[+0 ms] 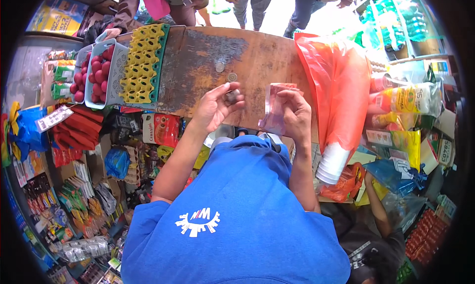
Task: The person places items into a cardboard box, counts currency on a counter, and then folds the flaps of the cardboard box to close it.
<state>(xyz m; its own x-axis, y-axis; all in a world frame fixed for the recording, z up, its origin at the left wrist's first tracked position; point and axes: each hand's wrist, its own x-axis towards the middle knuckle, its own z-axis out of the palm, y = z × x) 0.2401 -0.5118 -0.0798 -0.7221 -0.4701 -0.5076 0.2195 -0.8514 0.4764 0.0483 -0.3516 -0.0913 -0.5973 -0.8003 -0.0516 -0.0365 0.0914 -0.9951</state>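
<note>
My left hand [213, 109] is raised over the wooden counter [259, 54], palm up. Coins [232, 95] rest against its curled fingers; how many is unclear. Just beyond the fingertips a coin [232, 77] lies on the worn wood, and a silver coin [220, 66] lies a little farther off. Several reddish-purple banknotes [272, 104] are pinched between the thumb and fingers of my right hand [298, 115], above the counter's near edge. The notes are partly folded, and the fingers cover their right side.
Plastic baskets [116, 67] of dark red eggs and stacked egg trays [143, 63] stand left. A red plastic bag [334, 87] and stacked plastic cups [334, 161] flank the right. People stand across the counter; another person's arm [378, 210] reaches among goods at lower right.
</note>
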